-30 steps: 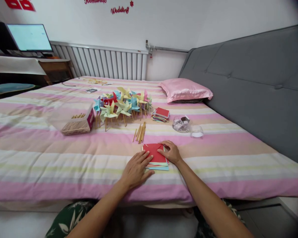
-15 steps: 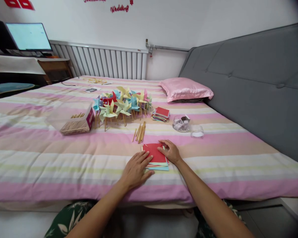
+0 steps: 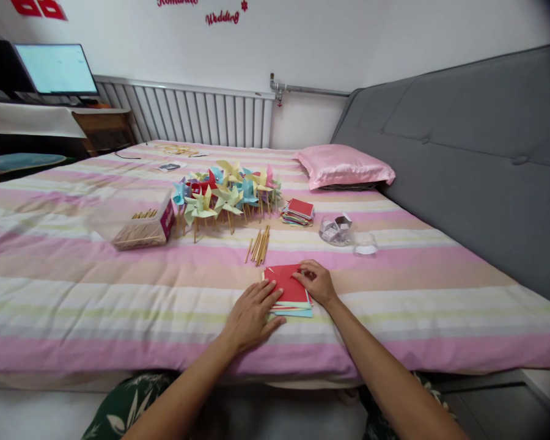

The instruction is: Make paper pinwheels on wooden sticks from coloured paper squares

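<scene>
Touching right hand (image 3: pixel 318 284), perhaps pinched: red paper (image 3: pixel 288 293)

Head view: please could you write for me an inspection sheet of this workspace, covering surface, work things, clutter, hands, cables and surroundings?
Surface: striped bedspread, lightly creased.
Work things: red paper tops a stack of coloured papers; beyond are loose sticks, upright pinwheels and a second paper pile.
Clutter: clear box at left, sticks inside; small clear container and pink pillow at right.
Hands: left hand rests flat on the red paper; right hand is at its far right corner, grip unclear.
Cables: thin dark cord-like strip, far left of the bed.
Surroundings: radiator, grey headboard, lit monitor.
</scene>
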`<state>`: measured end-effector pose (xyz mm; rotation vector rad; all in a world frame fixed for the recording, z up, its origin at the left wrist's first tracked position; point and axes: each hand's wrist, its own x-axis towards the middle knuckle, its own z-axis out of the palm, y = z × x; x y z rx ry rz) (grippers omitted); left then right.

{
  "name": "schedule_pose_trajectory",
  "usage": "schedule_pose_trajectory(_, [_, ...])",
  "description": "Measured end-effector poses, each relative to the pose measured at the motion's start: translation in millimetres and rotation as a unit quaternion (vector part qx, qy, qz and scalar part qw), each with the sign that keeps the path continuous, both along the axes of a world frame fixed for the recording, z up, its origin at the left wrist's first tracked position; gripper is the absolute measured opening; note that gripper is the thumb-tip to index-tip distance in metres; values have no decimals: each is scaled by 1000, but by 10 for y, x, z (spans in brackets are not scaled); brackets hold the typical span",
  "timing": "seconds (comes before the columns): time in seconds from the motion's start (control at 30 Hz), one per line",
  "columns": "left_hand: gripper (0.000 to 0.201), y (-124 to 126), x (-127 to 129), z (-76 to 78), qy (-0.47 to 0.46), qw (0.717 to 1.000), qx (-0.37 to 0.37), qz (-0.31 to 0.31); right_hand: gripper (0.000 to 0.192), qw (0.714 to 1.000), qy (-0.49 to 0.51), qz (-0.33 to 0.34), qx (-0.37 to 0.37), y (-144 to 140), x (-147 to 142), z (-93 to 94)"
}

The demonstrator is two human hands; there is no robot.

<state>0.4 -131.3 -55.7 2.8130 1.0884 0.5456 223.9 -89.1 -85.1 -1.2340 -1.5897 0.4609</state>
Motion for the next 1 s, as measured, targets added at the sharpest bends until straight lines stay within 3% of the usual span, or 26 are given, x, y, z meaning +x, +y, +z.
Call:
schedule_pose_trajectory(0.4, [56,19,9,3,-8,1000,-6,-5,20,997,52,30,-58,75,-35,23])
schedule_pose_trajectory(0.63, [56,10,2,10,-30,999,-11,-11,22,987,137,10,-83,106,-68,-8])
schedule_pose_trajectory(0.83, [60,9,2,19,-65,998,-21,2,28,964,239,-21,-111,70,-55,-28])
schedule_pose_trajectory(1.0, [61,64,-8,69,-168,981,-87,46,29,933,337,-39,-119,80,-47,-23])
